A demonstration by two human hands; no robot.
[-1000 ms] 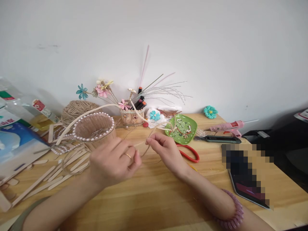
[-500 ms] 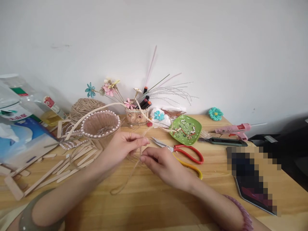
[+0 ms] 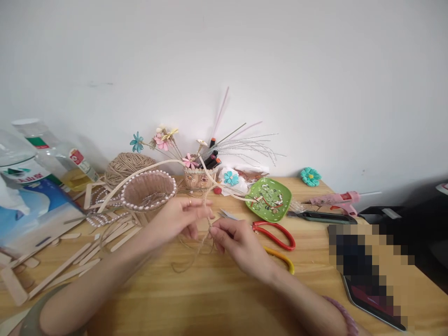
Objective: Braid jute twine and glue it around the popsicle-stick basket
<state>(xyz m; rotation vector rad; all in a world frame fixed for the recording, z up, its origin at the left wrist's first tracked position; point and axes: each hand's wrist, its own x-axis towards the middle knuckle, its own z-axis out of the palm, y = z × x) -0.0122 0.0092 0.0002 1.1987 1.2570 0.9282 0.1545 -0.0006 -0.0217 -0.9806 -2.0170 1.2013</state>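
Note:
A length of jute twine (image 3: 196,254) runs upright between my two hands and trails in a loose loop on the wooden table (image 3: 224,298). My left hand (image 3: 178,217) pinches the twine's upper part with thumb and fingertips; a ring is on one finger. Just below it, my right hand (image 3: 234,240) pinches the lower part. Left of my left hand stands a small twine-wrapped basket (image 3: 149,191) with a pearl-bead rim and a long arched handle.
Red-handled scissors (image 3: 271,231) lie right of my right hand, with a green dish (image 3: 269,198), a utility knife (image 3: 320,215) and a pink glue gun (image 3: 336,198) beyond. Craft sticks (image 3: 80,254) lie scattered at left. A twine ball (image 3: 128,163), a flower pot and a tablet (image 3: 374,298) are nearby.
The hands came together at the table's middle, with the twine now held upright between them. The camera tilted up slightly, so everything sits lower in the picture.

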